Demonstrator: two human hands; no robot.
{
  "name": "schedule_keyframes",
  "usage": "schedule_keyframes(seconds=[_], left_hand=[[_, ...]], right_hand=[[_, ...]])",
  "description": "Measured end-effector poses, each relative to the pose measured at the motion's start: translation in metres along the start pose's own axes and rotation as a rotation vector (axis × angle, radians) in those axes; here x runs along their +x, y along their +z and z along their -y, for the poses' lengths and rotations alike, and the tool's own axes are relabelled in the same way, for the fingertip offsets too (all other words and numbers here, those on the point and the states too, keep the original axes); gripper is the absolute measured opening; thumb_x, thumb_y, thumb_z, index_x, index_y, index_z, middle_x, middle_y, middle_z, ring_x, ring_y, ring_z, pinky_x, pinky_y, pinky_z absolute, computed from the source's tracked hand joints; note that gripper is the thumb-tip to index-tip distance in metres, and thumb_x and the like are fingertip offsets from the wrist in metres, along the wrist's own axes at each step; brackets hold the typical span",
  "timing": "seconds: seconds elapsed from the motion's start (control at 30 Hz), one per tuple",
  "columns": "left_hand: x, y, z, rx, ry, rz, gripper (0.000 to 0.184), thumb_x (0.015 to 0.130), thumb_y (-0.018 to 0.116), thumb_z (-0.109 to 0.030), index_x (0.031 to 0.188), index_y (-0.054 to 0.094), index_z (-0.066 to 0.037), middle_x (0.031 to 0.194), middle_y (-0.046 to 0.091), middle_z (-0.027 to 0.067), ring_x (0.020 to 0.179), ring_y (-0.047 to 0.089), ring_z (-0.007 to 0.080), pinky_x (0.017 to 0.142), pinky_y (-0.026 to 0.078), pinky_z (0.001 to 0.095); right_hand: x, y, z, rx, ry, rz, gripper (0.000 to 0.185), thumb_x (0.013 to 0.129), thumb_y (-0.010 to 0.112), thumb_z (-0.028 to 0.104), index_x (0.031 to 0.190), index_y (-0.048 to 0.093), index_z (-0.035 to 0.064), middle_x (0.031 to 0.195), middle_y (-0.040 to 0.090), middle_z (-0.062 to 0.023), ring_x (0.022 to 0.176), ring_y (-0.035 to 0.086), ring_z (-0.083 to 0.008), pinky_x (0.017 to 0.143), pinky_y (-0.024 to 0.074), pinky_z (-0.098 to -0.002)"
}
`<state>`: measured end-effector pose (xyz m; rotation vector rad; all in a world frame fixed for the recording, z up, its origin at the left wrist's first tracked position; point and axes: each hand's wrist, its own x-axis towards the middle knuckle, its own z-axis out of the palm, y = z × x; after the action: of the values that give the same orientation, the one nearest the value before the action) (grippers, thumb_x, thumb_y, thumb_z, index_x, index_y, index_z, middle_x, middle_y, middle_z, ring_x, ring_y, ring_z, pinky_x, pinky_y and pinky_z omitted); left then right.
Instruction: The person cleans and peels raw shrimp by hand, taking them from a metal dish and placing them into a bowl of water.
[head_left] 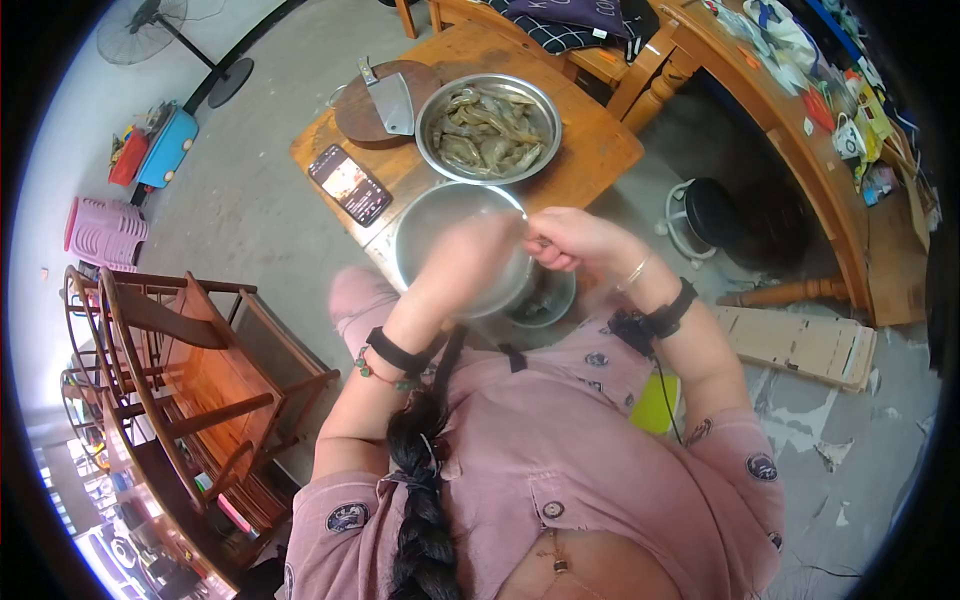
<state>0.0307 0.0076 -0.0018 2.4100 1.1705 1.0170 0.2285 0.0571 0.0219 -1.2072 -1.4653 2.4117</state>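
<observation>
Two hands, nearly together, at the right side of the pale bowl, centre of frame

Left hand: motion-blurred, over the pale bowl. Can't tell if its fingers are open or closed, or on what. Right hand: fingers curled in, just beside the left, at the bowl's right rim. Can't tell if it grips anything.

Pale bowl sits mid-frame, at the near edge of the surface. Clear bowl shows just below and right, partly hidden under the right hand; contents too dark to identify.

Steel bowl on the surface, upper centre, directly above the pale bowl in frame. Holds a heap of grey-green raw shrimp.

Left of it: round cutting board with a cleaver lying flat, handle toward the top of frame. Phone below the board, screen up and lit.

Periphery: fan and blue tub upper left, pink stools stacked left, wooden chair below those. Black round stool right of the surface, flat carton on the floor below it.
</observation>
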Motion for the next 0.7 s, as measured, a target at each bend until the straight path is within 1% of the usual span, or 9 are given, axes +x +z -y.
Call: schedule_keyframes(seconds=[0.03,0.1,0.13,0.27,0.37,0.43,0.47,0.53,0.7], left_hand=[[0.001,0.001,-0.001,-0.066,-0.102,-0.008,0.029,0.080,0.068,-0.002,0.108,0.062,0.000,0.077,0.064,0.0144,0.069,0.065,0.0267,0.062,0.051,0.0351],[0.001,0.001,-0.004,-0.171,-0.189,0.015,0.028,0.082,0.068,-0.003,0.109,0.062,0.000,0.077,0.064,0.0136,0.069,0.065,0.0223,0.061,0.051,0.0333],[0.000,0.002,-0.004,-0.276,-0.280,0.040,0.028,0.084,0.067,-0.004,0.111,0.063,0.001,0.077,0.065,0.0129,0.069,0.066,0.0179,0.061,0.051,0.0315],[-0.013,0.023,0.012,-0.378,-0.431,-0.015,0.028,0.086,0.067,-0.005,0.112,0.063,0.002,0.074,0.064,0.0118,0.067,0.064,0.0117,0.060,0.050,0.0295],[-0.012,0.025,0.013,-0.357,-0.395,-0.089,0.021,0.085,0.065,-0.001,0.106,0.064,0.003,0.074,0.064,0.0135,0.067,0.065,0.0192,0.062,0.051,0.0314],[-0.008,0.015,0.006,-0.030,-0.098,-0.115,0.022,0.081,0.063,0.004,0.103,0.064,0.003,0.077,0.063,0.0145,0.072,0.063,0.0281,0.067,0.052,0.0346],[-0.008,0.015,0.005,-0.030,-0.100,-0.115,0.022,0.081,0.063,0.004,0.103,0.064,0.003,0.077,0.063,0.0145,0.072,0.063,0.0281,0.067,0.052,0.0346],[-0.008,0.014,0.002,0.089,0.068,-0.140,0.030,0.074,0.062,0.006,0.104,0.062,0.002,0.082,0.060,0.0142,0.078,0.060,0.0335,0.071,0.051,0.0380],[-0.009,0.011,-0.002,0.189,0.144,-0.085,0.042,0.067,0.062,0.004,0.110,0.060,0.002,0.086,0.058,0.0130,0.081,0.059,0.0304,0.072,0.051,0.0381]], right_hand=[[0.004,-0.001,-0.004,0.000,-0.002,-0.003,0.026,0.091,0.039,0.023,0.071,0.046,0.0091,0.054,0.036,0.0053,0.042,0.030,-0.0048,0.037,0.0242,-0.0228],[0.012,-0.001,-0.010,-0.535,-0.297,-0.232,0.031,0.091,0.041,0.025,0.072,0.051,0.0025,0.059,0.050,-0.0059,0.050,0.048,-0.0189,0.047,0.0404,-0.0329],[0.006,0.001,-0.006,-0.765,-0.400,-0.298,0.035,0.091,0.043,0.027,0.077,0.054,-0.0031,0.071,0.059,-0.0182,0.068,0.057,-0.0332,0.065,0.0468,-0.0417],[0.009,0.010,-0.009,-0.869,-0.441,-0.395,0.037,0.091,0.043,0.028,0.079,0.054,-0.0057,0.076,0.059,-0.0255,0.074,0.056,-0.0408,0.071,0.0466,-0.0450],[0.014,0.003,-0.014,-1.012,-0.458,-0.392,0.036,0.092,0.042,0.027,0.078,0.055,-0.0032,0.070,0.059,-0.0191,0.068,0.058,-0.0337,0.066,0.0474,-0.0422],[0.017,-0.001,-0.014,-0.515,-0.312,-0.150,0.031,0.091,0.042,0.025,0.073,0.053,0.0026,0.058,0.052,-0.0074,0.050,0.050,-0.0200,0.047,0.0423,-0.0346],[0.016,-0.005,-0.013,-0.515,-0.312,-0.148,0.031,0.091,0.042,0.025,0.073,0.053,0.0026,0.058,0.052,-0.0074,0.050,0.050,-0.0200,0.047,0.0423,-0.0346],[0.012,-0.010,-0.009,0.124,0.042,0.147,0.027,0.091,0.040,0.024,0.068,0.045,0.0102,0.053,0.039,0.0047,0.040,0.033,-0.0058,0.034,0.0269,-0.0230],[0.011,-0.016,-0.024,0.478,0.113,0.355,0.027,0.091,0.037,0.025,0.066,0.038,0.0135,0.051,0.031,0.0076,0.038,0.023,-0.0030,0.031,0.0185,-0.0172]])
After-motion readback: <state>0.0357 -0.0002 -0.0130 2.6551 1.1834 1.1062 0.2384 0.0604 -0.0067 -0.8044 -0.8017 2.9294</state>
